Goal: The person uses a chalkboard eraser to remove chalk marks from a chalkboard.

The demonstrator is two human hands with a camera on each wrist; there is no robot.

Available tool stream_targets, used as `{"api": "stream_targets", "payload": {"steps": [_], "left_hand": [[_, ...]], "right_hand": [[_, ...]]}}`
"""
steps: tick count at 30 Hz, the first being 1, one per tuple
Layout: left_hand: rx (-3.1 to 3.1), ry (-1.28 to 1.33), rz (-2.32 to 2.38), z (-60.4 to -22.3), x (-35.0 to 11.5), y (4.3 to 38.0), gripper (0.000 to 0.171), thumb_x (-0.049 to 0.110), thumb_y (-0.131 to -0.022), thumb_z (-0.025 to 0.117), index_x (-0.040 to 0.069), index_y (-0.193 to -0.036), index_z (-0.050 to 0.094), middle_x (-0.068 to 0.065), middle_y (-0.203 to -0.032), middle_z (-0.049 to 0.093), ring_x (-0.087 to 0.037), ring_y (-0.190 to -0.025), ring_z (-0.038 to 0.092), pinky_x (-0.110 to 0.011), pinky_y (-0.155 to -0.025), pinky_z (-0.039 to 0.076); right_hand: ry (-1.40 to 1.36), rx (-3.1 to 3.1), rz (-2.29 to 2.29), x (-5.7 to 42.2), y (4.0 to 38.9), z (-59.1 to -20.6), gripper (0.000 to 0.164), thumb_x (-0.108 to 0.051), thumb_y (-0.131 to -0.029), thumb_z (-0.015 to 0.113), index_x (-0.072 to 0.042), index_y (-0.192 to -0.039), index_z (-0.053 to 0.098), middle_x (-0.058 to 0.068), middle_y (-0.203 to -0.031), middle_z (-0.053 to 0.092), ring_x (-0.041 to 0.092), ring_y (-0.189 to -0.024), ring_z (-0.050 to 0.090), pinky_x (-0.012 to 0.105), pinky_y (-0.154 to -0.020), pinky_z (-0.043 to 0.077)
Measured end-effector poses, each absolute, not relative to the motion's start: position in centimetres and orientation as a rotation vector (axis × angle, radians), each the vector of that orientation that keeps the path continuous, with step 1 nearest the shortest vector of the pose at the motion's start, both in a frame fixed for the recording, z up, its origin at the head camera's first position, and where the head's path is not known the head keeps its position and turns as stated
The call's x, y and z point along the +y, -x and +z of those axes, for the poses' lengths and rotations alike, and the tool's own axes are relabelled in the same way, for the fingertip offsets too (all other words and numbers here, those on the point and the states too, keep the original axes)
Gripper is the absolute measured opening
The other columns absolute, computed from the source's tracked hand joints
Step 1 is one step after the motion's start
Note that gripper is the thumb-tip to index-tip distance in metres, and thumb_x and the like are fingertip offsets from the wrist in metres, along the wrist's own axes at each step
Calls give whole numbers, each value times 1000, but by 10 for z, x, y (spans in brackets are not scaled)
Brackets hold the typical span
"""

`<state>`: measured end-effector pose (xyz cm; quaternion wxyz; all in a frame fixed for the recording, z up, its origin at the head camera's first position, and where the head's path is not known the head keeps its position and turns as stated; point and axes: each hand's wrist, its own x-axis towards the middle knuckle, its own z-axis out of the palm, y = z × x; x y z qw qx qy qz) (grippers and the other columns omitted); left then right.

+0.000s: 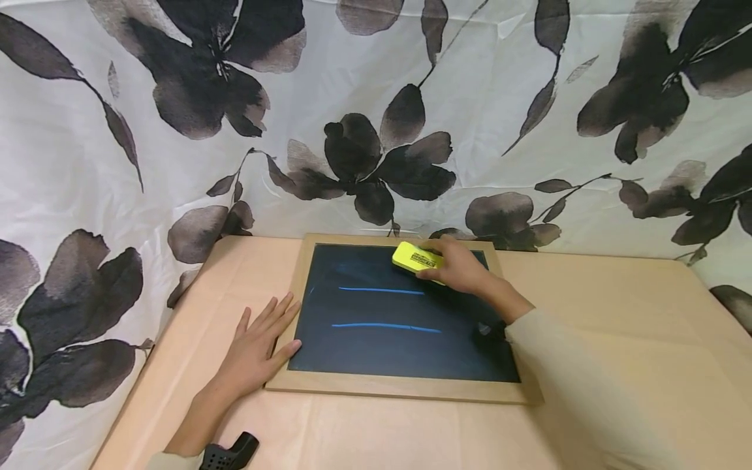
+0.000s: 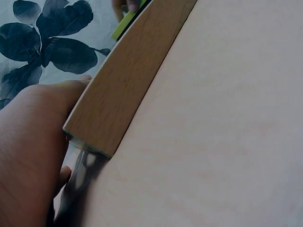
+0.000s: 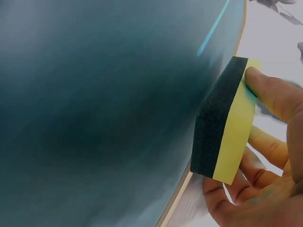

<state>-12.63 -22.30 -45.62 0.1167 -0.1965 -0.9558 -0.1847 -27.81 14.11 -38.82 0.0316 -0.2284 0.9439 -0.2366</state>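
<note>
A wood-framed blackboard (image 1: 376,352) lies on the table with two blue chalk lines (image 1: 386,326) across it, one above the other. Near its top edge my right hand (image 1: 461,264) grips a yellow eraser (image 1: 411,256) between thumb and fingers. In the right wrist view the eraser (image 3: 232,137) shows a dark felt side turned toward the board, and bluish smudges mark the hand. My left hand (image 1: 255,349) rests at the board's left side, fingers spread and straight, with the thumb and fingertips touching the wooden frame (image 2: 118,90).
A light wood-toned tabletop (image 1: 376,431) extends around the board. Behind it hangs a white cloth (image 1: 499,72) with dark printed flowers, meeting the table's back edge. A black wrist device (image 1: 230,452) sits on the left forearm.
</note>
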Motion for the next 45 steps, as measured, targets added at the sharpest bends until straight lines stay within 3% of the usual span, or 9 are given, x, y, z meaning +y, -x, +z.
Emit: {"api": "stream_targets", "payload": {"steps": [7,22,32,45], "left_hand": [[-2800,581,-540,-457,-224,127,65,47,-85,52,21,-141,30,0,-146,21,-29,-131,22,-59,-99,5],[-2779,583,-549,-458,-225,128,64,46,-85,53,21,-140,31,-1,-146,23,-29,-130,23,-59,-98,5],[-2781,585,-561,-458,-225,128,63,45,-85,52,21,-140,31,-1,-146,23,-29,-130,22,-59,-98,6],[-2793,578,-553,-458,-226,128,63,46,-86,52,22,-140,31,1,-146,21,-29,-131,21,-60,-98,5]], "right_hand": [[634,2938,-718,193,269,-397,67,-31,-73,73,0,-126,48,17,-121,50,31,-103,48,48,-86,38],[660,2924,-811,204,266,-400,58,-32,-74,73,-4,-121,55,11,-107,57,24,-87,47,38,-73,38],[753,2889,-869,159,279,-400,56,-25,-73,73,-1,-120,55,13,-111,57,26,-93,48,41,-79,38],[771,2849,-823,74,296,-399,56,-26,-74,72,-3,-122,54,10,-103,56,23,-88,45,36,-75,38]]}}
